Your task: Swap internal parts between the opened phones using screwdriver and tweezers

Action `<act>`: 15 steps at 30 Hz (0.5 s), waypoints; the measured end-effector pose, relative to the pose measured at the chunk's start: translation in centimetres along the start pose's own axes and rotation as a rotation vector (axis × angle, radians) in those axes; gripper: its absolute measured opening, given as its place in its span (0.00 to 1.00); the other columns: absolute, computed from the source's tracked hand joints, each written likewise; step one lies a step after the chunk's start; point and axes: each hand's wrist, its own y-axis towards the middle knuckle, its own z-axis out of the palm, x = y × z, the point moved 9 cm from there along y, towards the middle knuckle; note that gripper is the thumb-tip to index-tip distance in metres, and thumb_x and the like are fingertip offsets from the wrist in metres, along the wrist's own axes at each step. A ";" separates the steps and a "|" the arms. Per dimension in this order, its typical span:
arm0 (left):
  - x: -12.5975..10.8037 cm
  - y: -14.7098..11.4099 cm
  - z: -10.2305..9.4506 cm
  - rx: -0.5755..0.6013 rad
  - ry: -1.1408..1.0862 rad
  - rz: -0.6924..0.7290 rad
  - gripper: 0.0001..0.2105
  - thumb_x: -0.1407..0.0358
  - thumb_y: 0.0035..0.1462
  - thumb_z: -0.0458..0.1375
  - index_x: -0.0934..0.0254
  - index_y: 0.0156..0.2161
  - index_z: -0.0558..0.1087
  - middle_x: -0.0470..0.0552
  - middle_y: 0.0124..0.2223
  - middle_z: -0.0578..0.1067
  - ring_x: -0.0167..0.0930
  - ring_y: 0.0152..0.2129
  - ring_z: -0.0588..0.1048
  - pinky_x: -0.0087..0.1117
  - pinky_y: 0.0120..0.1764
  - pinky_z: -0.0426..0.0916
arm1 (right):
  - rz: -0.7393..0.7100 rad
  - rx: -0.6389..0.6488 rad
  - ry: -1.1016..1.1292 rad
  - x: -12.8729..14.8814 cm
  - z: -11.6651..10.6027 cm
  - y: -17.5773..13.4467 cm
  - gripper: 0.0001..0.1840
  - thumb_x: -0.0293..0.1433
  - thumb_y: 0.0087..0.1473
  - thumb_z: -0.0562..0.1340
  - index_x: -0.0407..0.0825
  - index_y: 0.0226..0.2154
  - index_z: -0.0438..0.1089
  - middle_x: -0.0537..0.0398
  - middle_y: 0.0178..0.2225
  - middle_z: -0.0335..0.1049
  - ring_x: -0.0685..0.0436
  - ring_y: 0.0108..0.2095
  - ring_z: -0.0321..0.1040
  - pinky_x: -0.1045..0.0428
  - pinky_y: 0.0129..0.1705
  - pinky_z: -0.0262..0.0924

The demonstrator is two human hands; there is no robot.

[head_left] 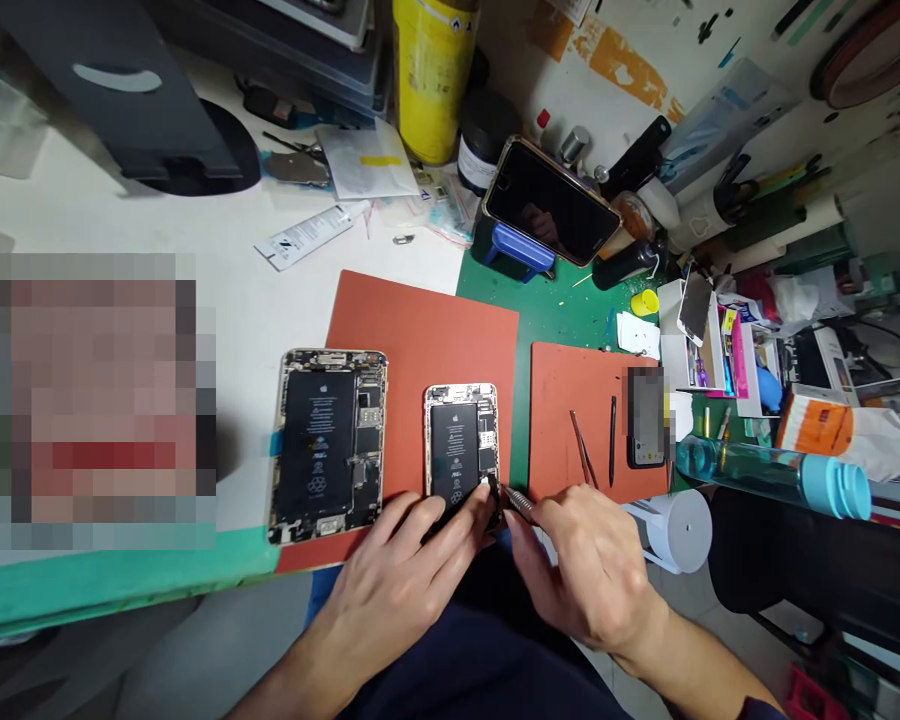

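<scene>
A small opened phone [455,440] lies on the brick-red mat [427,310], its black battery and circuit board bare. My left hand [405,560] grips its lower end, with fingers across the battery and the lower right corner. In my right hand [585,570] is a slim metal tool [520,503] with a ridged grip, pinched between the fingers. Its tip points at the phone's lower right edge; whether it touches cannot be made out. Left of my left hand, a larger opened phone [328,445] also shows its battery and board.
A second red mat [570,380] on the right bears tweezers [583,448], a thin black tool [612,440] and a dark phone [647,430]. Behind stands a phone [551,200] on a blue holder [516,250]. A blue bottle [765,475] lies at the right, a monitor stand [187,150] back left.
</scene>
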 end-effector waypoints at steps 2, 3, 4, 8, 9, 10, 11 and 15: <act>0.0 -0.2 0.1 0.012 -0.005 0.002 0.14 0.77 0.67 0.56 0.66 0.49 0.83 0.53 0.61 0.82 0.42 0.44 0.74 0.48 0.49 0.69 | 0.012 -0.008 0.010 0.1 0.1 -0.2 0.10 0.18 0.63 0.62 0.42 0.47 0.70 0.53 0.26 0.71 0.43 0.24 0.64 0.46 0.24 0.56; 0.0 -0.2 0.2 0.016 -0.010 0.001 0.14 0.77 0.67 0.56 0.65 0.48 0.84 0.53 0.61 0.82 0.42 0.44 0.74 0.48 0.50 0.69 | 0.013 -0.017 0.005 0.2 0.1 -0.3 0.11 0.18 0.63 0.62 0.42 0.47 0.70 0.53 0.25 0.71 0.44 0.23 0.64 0.47 0.24 0.56; 0.0 -0.3 0.2 0.019 -0.017 -0.001 0.14 0.77 0.67 0.56 0.64 0.48 0.84 0.53 0.61 0.82 0.42 0.44 0.74 0.48 0.50 0.69 | 0.012 -0.031 -0.008 0.4 0.1 -0.4 0.11 0.18 0.62 0.62 0.42 0.47 0.70 0.55 0.24 0.71 0.45 0.22 0.63 0.47 0.23 0.55; 0.3 -0.4 0.3 -0.003 -0.056 -0.031 0.15 0.75 0.71 0.53 0.64 0.48 0.84 0.51 0.60 0.83 0.42 0.43 0.74 0.50 0.51 0.67 | 0.051 -0.053 -0.028 0.4 0.3 -0.8 0.09 0.19 0.64 0.62 0.41 0.47 0.72 0.49 0.27 0.75 0.44 0.25 0.67 0.48 0.24 0.58; 0.3 -0.5 0.2 -0.025 -0.063 -0.042 0.15 0.75 0.71 0.53 0.64 0.48 0.84 0.51 0.59 0.84 0.42 0.42 0.73 0.50 0.52 0.66 | 0.053 -0.064 -0.023 0.5 0.4 -0.9 0.09 0.19 0.63 0.62 0.41 0.46 0.72 0.48 0.28 0.76 0.44 0.25 0.68 0.48 0.24 0.59; 0.4 -0.6 0.1 -0.047 -0.071 -0.049 0.15 0.74 0.72 0.53 0.64 0.47 0.84 0.51 0.57 0.84 0.42 0.41 0.73 0.50 0.52 0.66 | 0.048 -0.078 -0.019 0.6 0.3 -0.9 0.09 0.18 0.62 0.63 0.40 0.45 0.73 0.49 0.27 0.75 0.44 0.25 0.68 0.48 0.24 0.59; 0.4 -0.6 0.1 -0.068 -0.079 -0.054 0.14 0.73 0.72 0.53 0.63 0.47 0.84 0.51 0.56 0.85 0.42 0.41 0.73 0.50 0.51 0.66 | 0.052 -0.092 -0.017 0.6 0.3 -0.9 0.08 0.17 0.62 0.64 0.40 0.43 0.73 0.51 0.25 0.74 0.45 0.23 0.67 0.48 0.23 0.57; 0.5 -1.0 0.7 -0.021 -0.097 -0.079 0.16 0.72 0.73 0.52 0.61 0.50 0.83 0.49 0.56 0.85 0.39 0.41 0.73 0.47 0.52 0.65 | 0.133 -0.127 -0.003 0.1 0.4 -0.7 0.06 0.19 0.64 0.62 0.43 0.40 0.73 0.52 0.25 0.74 0.46 0.23 0.67 0.48 0.22 0.58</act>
